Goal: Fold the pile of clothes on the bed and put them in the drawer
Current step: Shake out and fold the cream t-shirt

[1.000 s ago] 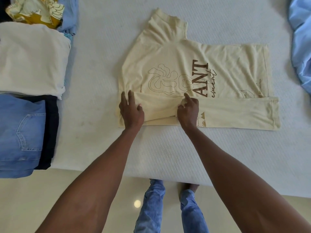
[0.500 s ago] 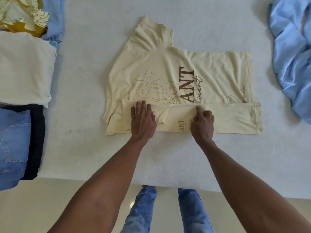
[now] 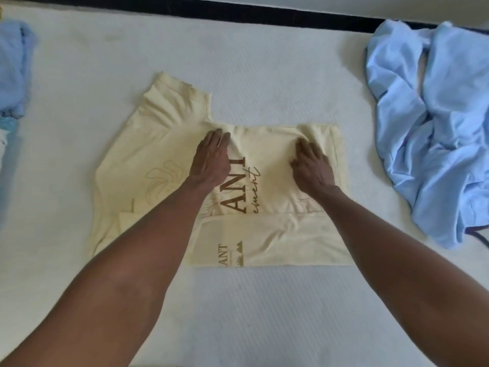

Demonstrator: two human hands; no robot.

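A pale yellow T-shirt [image 3: 158,154] with brown "ANT" lettering lies flat on the white bed [image 3: 264,313]. Its near side is folded over into a strip [image 3: 277,242]. One sleeve sticks out at the far left. My left hand [image 3: 211,157] and my right hand [image 3: 312,165] both reach across the shirt to its far edge. Their fingertips pinch the cloth there, and it wrinkles around them. My forearms hide part of the print and of the near left corner.
A crumpled light blue shirt [image 3: 436,128] lies on the bed at the right. More light blue cloth [image 3: 13,70] shows at the left edge. A dark strip [image 3: 264,11] runs along the bed's far side.
Both hands left the folded near strip and moved forward to the shirt's far edge. The view shifted forward, so the folded stacks at the left are out of sight.
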